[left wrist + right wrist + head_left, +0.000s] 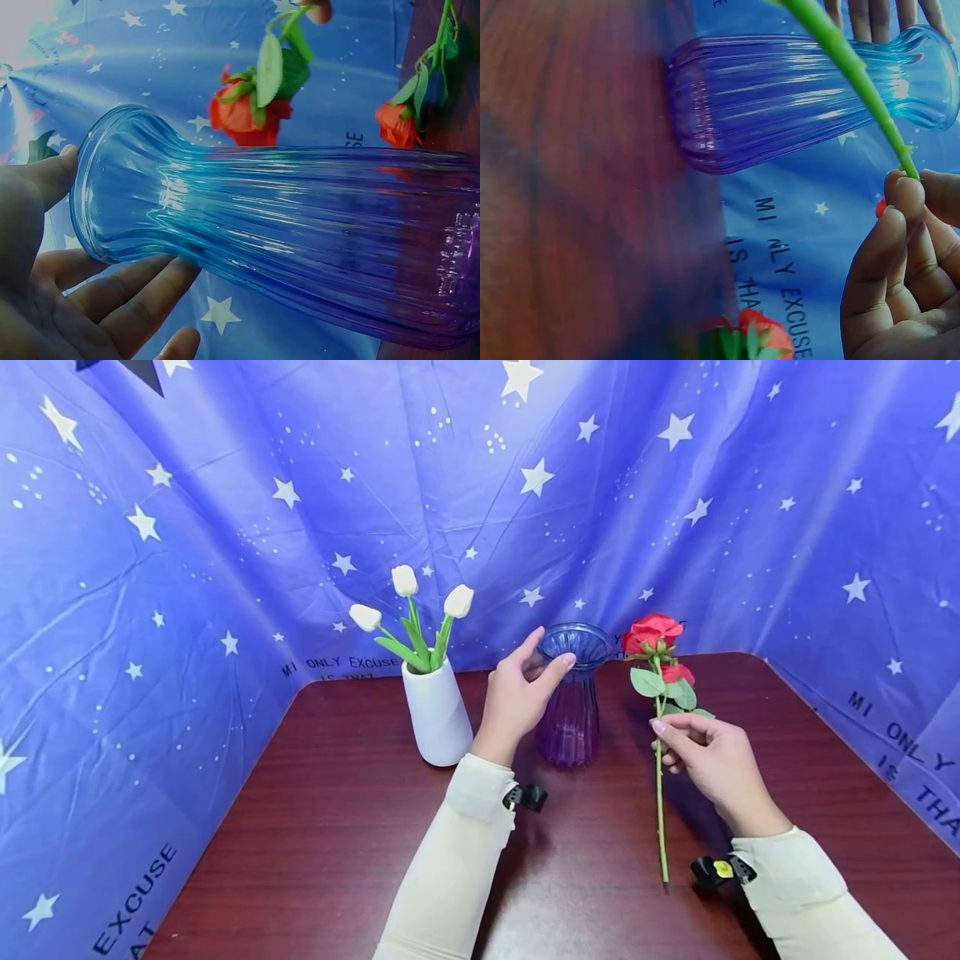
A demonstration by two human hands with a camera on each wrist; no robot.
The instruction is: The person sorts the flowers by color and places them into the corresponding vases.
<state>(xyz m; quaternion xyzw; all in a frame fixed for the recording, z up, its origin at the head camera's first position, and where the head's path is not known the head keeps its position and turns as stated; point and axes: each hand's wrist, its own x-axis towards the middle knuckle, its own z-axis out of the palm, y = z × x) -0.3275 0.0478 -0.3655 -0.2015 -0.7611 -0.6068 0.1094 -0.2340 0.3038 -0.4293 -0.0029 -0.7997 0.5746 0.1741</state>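
A ribbed glass vase (568, 718), blue at its flared mouth and purple toward the base, stands upright on the table. My left hand (517, 697) holds it at the mouth, thumb at the rim and fingers round the far side, as the left wrist view of the vase (300, 225) shows. Between thumb and fingertips my right hand (716, 768) pinches the green stem of a red rose (654, 633), bloom up, to the right of the vase. Behind it a second red rose (679, 674) lies on the table, partly hidden by leaves and the right hand.
Left of the glass vase, a white vase (438, 718) holds white tulips (405, 580). The dark red wooden table (337, 843) is bordered at the back and sides by a blue star-printed cloth (420, 460).
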